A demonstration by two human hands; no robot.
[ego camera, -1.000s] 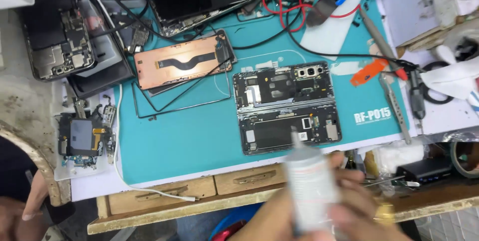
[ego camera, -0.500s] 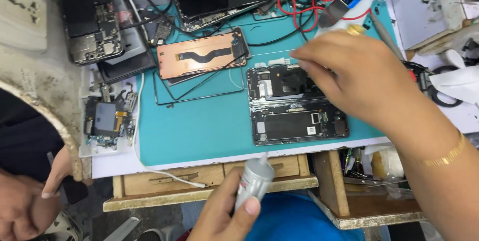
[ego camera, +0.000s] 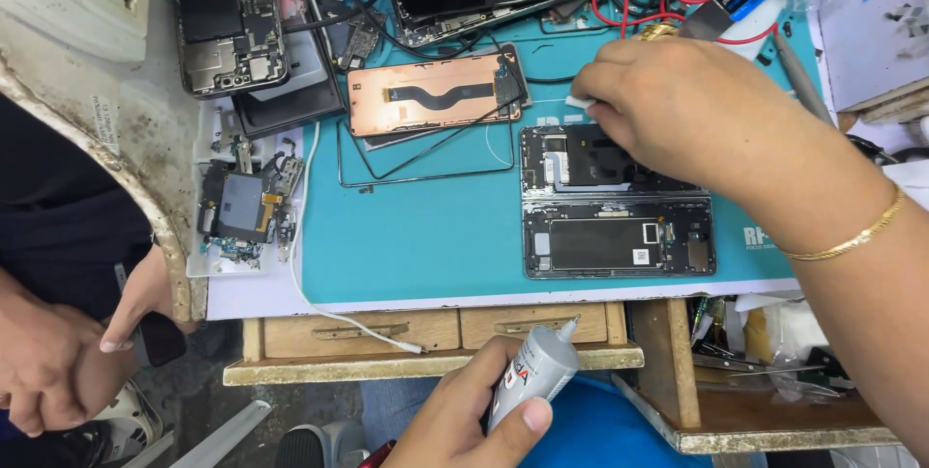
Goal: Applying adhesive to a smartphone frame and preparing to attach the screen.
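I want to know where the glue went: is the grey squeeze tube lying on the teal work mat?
No, the grey squeeze tube is held in the left hand below the wooden desk edge, off the teal work mat.

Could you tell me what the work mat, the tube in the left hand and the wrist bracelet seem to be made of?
Work mat: likely silicone or rubber; matte teal, lies flat.
Tube in the left hand: probably soft metal or plastic; dull grey sheen, pointed nozzle.
Bracelet: apparently metal; thin, shiny, gold-coloured.

Right hand (ego camera: 677, 110) now farther left
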